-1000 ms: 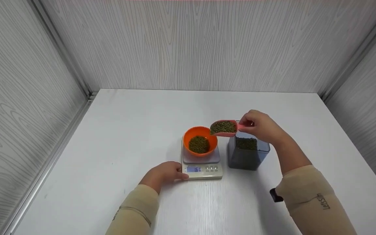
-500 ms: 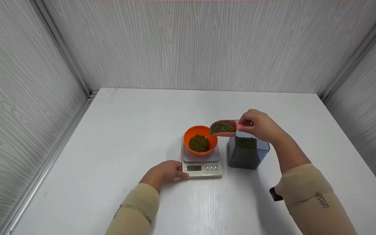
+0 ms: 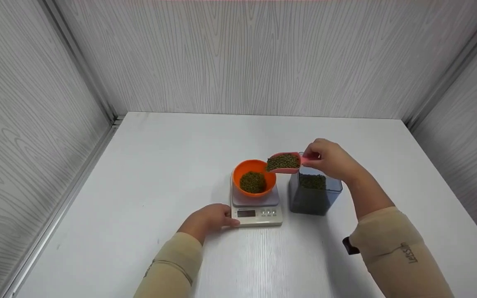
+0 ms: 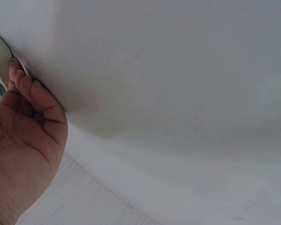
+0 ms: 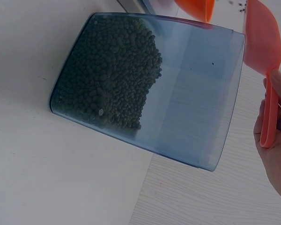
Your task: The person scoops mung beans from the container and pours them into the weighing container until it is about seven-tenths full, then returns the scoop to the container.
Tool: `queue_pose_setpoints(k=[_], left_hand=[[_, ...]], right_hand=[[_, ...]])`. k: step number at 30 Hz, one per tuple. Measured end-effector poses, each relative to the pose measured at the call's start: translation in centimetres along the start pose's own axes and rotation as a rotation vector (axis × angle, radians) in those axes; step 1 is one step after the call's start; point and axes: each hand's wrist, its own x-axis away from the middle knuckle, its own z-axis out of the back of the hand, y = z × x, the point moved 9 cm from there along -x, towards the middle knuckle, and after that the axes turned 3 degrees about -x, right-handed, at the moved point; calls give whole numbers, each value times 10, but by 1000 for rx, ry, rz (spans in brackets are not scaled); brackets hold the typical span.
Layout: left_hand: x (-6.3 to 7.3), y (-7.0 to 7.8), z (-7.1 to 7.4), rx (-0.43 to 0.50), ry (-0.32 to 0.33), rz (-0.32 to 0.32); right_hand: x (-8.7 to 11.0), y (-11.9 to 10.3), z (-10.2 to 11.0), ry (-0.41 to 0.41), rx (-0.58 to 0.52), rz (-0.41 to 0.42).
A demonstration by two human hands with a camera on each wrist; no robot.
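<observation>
My right hand (image 3: 330,159) pinches the handle of a pink scoop (image 5: 263,37), heaped with small green beans (image 3: 284,161). The scoop's lip overlaps the right rim of an orange bowl (image 3: 238,170) in the head view. Several beans hang in the air off the lip in the right wrist view. A mound of beans (image 3: 252,182) lies in the bowl, which sits on the platform of a white kitchen scale (image 3: 259,222). At the scale's front left corner, my left hand (image 3: 210,219) grips the edge, thumb on top and fingers curled at the side. The display looks dark.
A clear bluish square container (image 5: 192,93), partly filled with green beans, stands right of the scale, beneath my right hand. Everything stands on a white table (image 3: 172,165), enclosed by pale wood-grain panels (image 3: 238,58) at the back and both sides.
The scale's display showed digits a second ago and looks dark now. Both hands, the scoop and the bowl have hardly moved.
</observation>
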Motion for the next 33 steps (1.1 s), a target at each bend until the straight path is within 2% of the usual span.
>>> queue_pose_setpoints(k=[8, 16, 25, 33], left_hand=[[0, 1, 0, -6, -5, 2], [0, -2, -1, 11, 13, 11], [2, -2, 0, 22, 9, 28], [1, -1, 0, 16, 1, 26]], right_hand=[[1, -1, 0, -10, 11, -5], [3, -6, 4, 4, 23, 45], [2, -2, 1, -16, 49, 11], [1, -2, 1, -15, 58, 14]])
